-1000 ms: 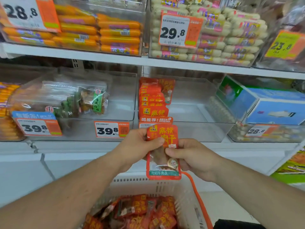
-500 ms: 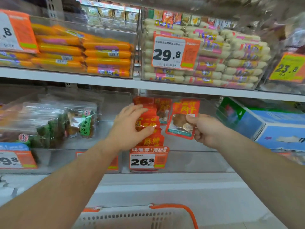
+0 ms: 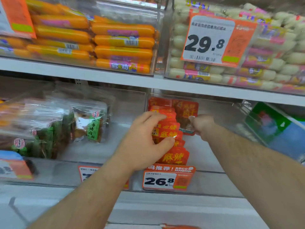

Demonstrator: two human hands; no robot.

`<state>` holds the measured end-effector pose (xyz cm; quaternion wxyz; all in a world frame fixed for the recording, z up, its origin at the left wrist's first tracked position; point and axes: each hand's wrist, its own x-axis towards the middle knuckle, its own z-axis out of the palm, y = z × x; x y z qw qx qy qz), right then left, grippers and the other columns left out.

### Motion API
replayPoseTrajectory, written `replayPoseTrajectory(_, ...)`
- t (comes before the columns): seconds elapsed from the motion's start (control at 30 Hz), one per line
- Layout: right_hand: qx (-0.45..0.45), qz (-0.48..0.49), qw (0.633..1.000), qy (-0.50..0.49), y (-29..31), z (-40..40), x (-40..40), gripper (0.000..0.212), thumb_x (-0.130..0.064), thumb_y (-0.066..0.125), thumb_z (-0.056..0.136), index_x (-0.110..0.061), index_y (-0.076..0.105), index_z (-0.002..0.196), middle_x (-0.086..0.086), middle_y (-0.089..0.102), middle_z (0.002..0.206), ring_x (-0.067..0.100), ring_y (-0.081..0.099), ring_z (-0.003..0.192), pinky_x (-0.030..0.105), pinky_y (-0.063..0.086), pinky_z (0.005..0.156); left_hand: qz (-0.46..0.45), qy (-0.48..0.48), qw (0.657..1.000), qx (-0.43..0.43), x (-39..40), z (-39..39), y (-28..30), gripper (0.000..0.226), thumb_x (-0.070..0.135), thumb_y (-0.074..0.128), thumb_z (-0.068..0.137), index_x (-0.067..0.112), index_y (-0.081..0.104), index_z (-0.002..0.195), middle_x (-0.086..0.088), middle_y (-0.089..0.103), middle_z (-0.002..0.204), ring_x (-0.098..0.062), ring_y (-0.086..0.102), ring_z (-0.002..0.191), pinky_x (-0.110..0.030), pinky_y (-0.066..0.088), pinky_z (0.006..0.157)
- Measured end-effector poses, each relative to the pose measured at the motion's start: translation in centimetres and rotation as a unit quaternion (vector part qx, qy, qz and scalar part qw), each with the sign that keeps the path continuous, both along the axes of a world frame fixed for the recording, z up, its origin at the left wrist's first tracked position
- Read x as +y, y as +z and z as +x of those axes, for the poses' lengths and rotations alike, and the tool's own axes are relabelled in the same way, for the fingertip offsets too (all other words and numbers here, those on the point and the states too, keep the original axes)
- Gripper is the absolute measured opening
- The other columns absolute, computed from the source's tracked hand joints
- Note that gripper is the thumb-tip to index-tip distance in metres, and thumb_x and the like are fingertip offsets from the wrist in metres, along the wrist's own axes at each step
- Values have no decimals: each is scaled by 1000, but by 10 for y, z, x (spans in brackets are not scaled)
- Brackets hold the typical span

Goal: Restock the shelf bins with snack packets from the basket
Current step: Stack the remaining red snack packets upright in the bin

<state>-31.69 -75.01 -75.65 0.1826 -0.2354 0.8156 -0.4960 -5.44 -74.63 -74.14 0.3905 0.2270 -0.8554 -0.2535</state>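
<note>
Your left hand (image 3: 145, 139) reaches into the clear bin (image 3: 219, 164) at the middle of the lower shelf (image 3: 165, 210), its fingers curled over the top of the row of red snack packets (image 3: 171, 146) and its thumb pressed against a packet face lower down, so the hand grips the standing row from its left side. Your right hand (image 3: 203, 126) is just beside it, deeper in the same bin, pinching one red snack packet (image 3: 186, 116) by its lower right part and holding it upright against the right side of the row (the packet's clear window shows brown contents, though the print is blurred). The row runs from the back of the bin to its front wall, where an orange price tag (image 3: 168, 179) reading 26.8 hangs. In the neighbouring bin toward the left edge of the shelf lie clear bags with green labels (image 3: 89, 124). On the upper shelf (image 3: 115, 78), orange sausages (image 3: 122, 47) are stacked in one bin and pale sausages (image 3: 267, 68) in the next, behind a 29.8 tag (image 3: 209, 38). A blue and green box (image 3: 280, 131) sits toward the right edge of the lower shelf. At the bottom edge of the view, only an orange sliver of the basket (image 3: 179, 226) shows.
</note>
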Motion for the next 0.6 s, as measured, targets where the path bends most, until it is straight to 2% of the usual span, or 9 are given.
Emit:
replayPoseTrajectory(0.07, 8, 15, 1000, 4, 1, 1, -6, 26, -27, 58, 96, -10, 58, 77, 12, 69, 87, 25, 65, 77, 33, 50, 65, -2, 2, 1000, 2, 1, 0, 0, 74, 61, 51, 70, 19, 58, 130, 7, 51, 130, -8, 46, 124, -22, 36, 106)
replayPoseTrajectory(0.13, 2, 11, 1000, -2, 0, 1, -11, 27, -22, 59, 95, -9, 55, 72, 12, 66, 82, 25, 66, 77, 35, 55, 71, 2, 2, 1000, 3, 1, 0, 0, 73, 60, 51, 70, 20, 59, 130, 8, 51, 129, -9, 46, 124, -26, 39, 106)
replayPoseTrajectory(0.2, -12, 3, 1000, -16, -2, 1, -15, 22, -17, 64, 92, -6, 57, 75, 17, 68, 91, 31, 69, 89, 46, 58, 85, 6, 2, 1000, 2, 1, 0, 0, 72, 60, 50, 70, 20, 59, 129, 9, 50, 129, -10, 47, 124, -32, 41, 106)
replayPoseTrajectory(0.3, -39, -5, 999, -6, -5, 1, -21, 16, -16, 67, 89, -2, 63, 82, 21, 71, 99, 33, 70, 91, 54, 58, 82, 9, 1, 1000, 2, 1, 0, 0, 72, 60, 50, 70, 20, 58, 130, 9, 50, 128, -10, 47, 123, -35, 43, 104)
replayPoseTrajectory(0.47, -48, 1, 999, 9, 0, 13, -23, 22, -18, 61, 94, 1, 67, 101, 19, 71, 100, 32, 70, 93, 52, 57, 86, 13, 2, 1000, -1, 1, 0, 0, 72, 60, 51, 69, 21, 57, 130, 11, 49, 128, -10, 47, 123, -37, 45, 103)
replayPoseTrajectory(0.6, -43, 13, 999, 6, -2, 12, -21, 16, -18, 57, 94, -4, 66, 92, 18, 71, 96, 31, 71, 92, 42, 57, 83, 13, 3, 1000, -4, 2, 0, 0, 72, 60, 51, 69, 22, 57, 130, 11, 49, 127, -11, 47, 124, -38, 46, 102)
